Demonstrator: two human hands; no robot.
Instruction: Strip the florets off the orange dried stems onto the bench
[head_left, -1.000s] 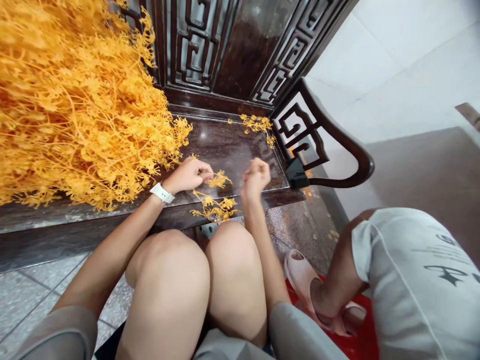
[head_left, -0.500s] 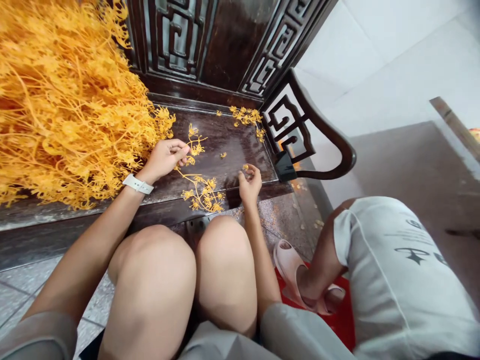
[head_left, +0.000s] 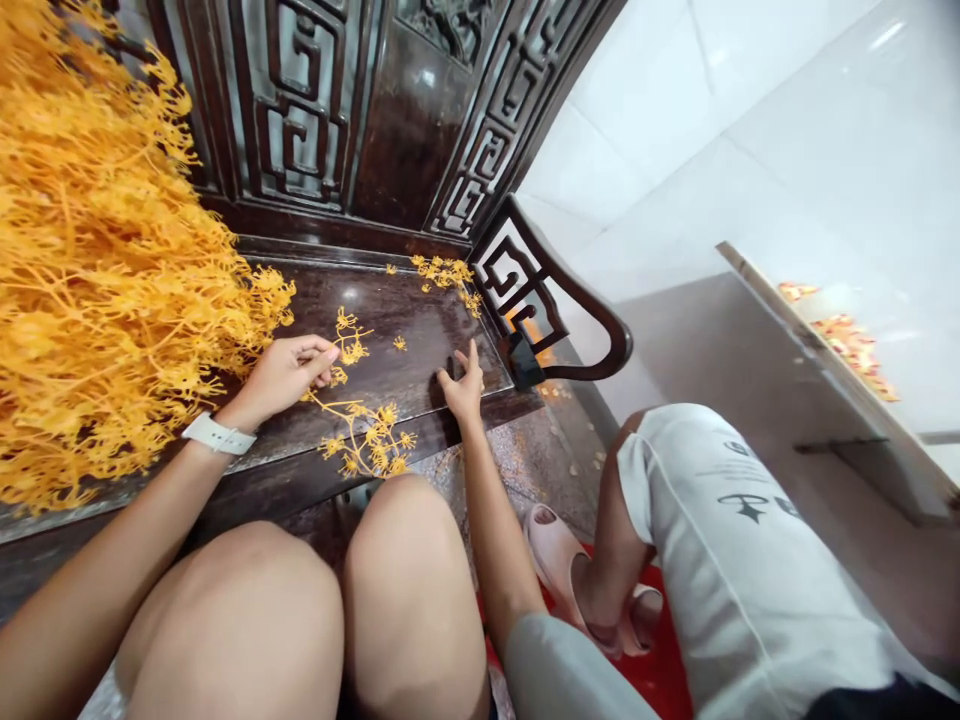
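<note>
The left hand [head_left: 289,375] pinches a yellow sprig [head_left: 352,352] in its fingers, while the right hand [head_left: 463,390] (fingers spread apart) hangs over the counter [head_left: 375,295].

Another person [head_left: 675,540] in pale printed shorts [head_left: 727,560] and pink sandals [head_left: 553,553] is near a dark openwork armrest [head_left: 619,346].

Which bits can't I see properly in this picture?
All in the head view:
The fluffy orange-yellow heap of thin-stemmed sprigs: cut off by the left edge.
The small yellow branching sprig: any part behind the left hand is hidden by it.
The tiny printed lines on the pale grey cloth shorts: too small to read.
The red-and-yellow pieces at the right: too small and blurred to name.
</note>
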